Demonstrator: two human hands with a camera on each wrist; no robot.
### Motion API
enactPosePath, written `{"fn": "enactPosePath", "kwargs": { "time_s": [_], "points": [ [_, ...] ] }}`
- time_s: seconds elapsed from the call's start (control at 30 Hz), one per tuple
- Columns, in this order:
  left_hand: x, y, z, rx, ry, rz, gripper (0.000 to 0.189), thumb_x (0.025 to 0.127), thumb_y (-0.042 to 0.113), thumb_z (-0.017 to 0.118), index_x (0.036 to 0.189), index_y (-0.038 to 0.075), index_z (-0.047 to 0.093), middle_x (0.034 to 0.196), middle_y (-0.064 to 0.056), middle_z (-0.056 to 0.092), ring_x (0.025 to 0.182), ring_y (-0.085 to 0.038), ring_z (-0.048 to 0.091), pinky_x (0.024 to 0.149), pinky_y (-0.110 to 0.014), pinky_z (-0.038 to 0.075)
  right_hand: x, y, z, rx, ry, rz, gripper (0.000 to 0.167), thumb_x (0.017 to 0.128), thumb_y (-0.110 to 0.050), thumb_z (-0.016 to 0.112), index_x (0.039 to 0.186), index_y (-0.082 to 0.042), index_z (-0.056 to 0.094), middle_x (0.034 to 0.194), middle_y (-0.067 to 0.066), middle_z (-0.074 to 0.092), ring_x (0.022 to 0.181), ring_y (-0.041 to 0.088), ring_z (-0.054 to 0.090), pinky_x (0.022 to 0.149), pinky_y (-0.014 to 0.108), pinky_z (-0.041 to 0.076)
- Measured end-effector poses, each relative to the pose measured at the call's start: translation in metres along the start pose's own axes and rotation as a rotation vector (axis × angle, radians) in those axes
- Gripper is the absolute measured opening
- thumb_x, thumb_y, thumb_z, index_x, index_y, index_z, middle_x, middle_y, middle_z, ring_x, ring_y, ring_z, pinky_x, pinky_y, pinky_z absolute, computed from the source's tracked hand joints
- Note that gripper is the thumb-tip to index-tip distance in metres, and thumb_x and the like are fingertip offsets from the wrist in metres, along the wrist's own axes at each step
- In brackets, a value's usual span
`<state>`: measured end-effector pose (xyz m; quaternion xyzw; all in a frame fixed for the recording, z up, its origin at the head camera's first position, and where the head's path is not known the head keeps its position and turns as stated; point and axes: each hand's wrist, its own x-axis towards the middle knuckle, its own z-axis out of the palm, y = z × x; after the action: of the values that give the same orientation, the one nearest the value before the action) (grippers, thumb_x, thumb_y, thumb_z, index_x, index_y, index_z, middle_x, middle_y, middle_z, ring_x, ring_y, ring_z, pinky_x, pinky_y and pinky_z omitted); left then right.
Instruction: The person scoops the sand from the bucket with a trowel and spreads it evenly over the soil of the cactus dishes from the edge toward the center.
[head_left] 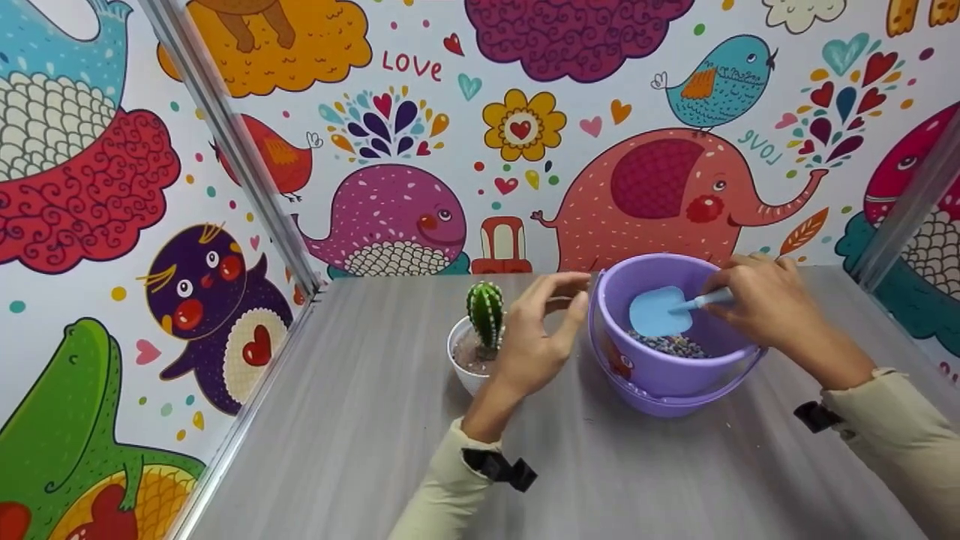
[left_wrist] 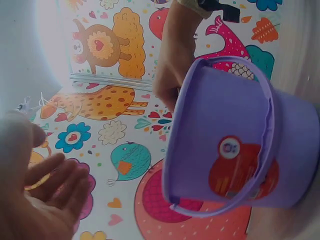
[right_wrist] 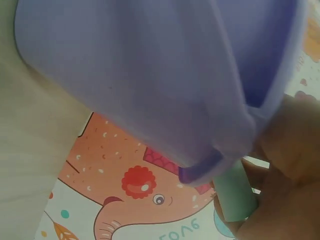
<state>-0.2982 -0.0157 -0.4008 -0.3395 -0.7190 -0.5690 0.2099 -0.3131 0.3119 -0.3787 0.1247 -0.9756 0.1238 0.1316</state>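
We see the right hand (head_left: 765,300) clamped on the blue scoop (head_left: 660,311), inside the purple bucket (head_left: 675,383) above gravel (head_left: 671,345); the left hand (head_left: 534,341), fingers apart, beside the potted cactus (head_left: 484,311); we judge scooping underway, the next move calling for a level scoop

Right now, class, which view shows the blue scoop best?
The head view, where the blue scoop shows its blade and part of its handle. The right wrist view shows only the handle's end, held by the right hand; the left wrist view shows none.

Cartoon-print wall (head_left: 510,214), metal corner strip (head_left: 231,142), grey tabletop (head_left: 360,390).
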Motion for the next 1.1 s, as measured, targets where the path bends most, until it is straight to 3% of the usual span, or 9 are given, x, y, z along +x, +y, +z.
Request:
{"fn": "enactPosePath", "kwargs": {
  "time_s": [0.23,0.47,0.67,0.8,0.97,1.1],
  "points": [
    [-0.001,-0.027,0.03,0.033,-0.039,-0.159,0.037,0.105,0.023,0.07,0.137,0.005,0.068,0.133,-0.012,0.068,0.118,-0.025,0.073,0.103,-0.027,0.061,0.007,0.0,0.01,-0.115,0.003,-0.038,0.027,0.08,-0.007,0.092,0.106,-0.002,0.085,0.111,0.023,0.077,0.108,0.044,0.059,0.091,0.063,0.041],
    [-0.005,-0.053,0.049,0.022,-0.055,-0.235,0.042,0.103,0.024,0.073,0.138,0.003,0.067,0.136,-0.012,0.064,0.121,-0.025,0.071,0.103,-0.032,0.062,0.015,-0.006,0.024,-0.254,0.031,-0.123,0.014,0.083,0.0,0.083,0.097,-0.002,0.084,0.103,0.023,0.075,0.104,0.042,0.059,0.09,0.059,0.043],
    [-0.007,-0.058,0.056,-0.049,-0.064,-0.281,0.042,0.104,0.024,0.071,0.141,0.006,0.064,0.14,-0.009,0.061,0.125,-0.02,0.069,0.101,-0.025,0.061,0.018,-0.005,0.034,-0.372,0.056,-0.207,0.005,0.084,0.005,0.077,0.085,0.0,0.079,0.093,0.023,0.071,0.094,0.04,0.058,0.082,0.056,0.044],
    [-0.009,-0.059,0.056,-0.071,-0.058,-0.296,0.039,0.104,0.024,0.071,0.14,0.009,0.066,0.139,-0.008,0.06,0.126,-0.021,0.069,0.1,-0.023,0.061,0.019,-0.004,0.036,-0.348,0.003,-0.246,0.006,0.083,0.002,0.081,0.083,-0.004,0.08,0.091,0.02,0.071,0.096,0.04,0.06,0.083,0.056,0.045],
    [-0.009,-0.059,0.057,-0.101,-0.067,-0.282,0.035,0.105,0.021,0.07,0.138,0.009,0.068,0.14,-0.01,0.059,0.129,-0.032,0.068,0.098,-0.024,0.062,0.021,-0.003,0.036,-0.325,-0.052,-0.259,0.008,0.081,0.0,0.081,0.085,-0.007,0.082,0.092,0.018,0.073,0.099,0.039,0.062,0.085,0.055,0.046],
    [-0.009,-0.059,0.058,-0.096,-0.074,-0.293,0.045,0.105,0.023,0.069,0.148,0.01,0.064,0.145,-0.011,0.059,0.131,-0.029,0.066,0.1,-0.026,0.062,0.021,-0.004,0.036,-0.34,-0.062,-0.266,0.008,0.082,0.0,0.081,0.085,-0.007,0.081,0.093,0.018,0.075,0.097,0.038,0.063,0.085,0.057,0.046]
  ]
}}
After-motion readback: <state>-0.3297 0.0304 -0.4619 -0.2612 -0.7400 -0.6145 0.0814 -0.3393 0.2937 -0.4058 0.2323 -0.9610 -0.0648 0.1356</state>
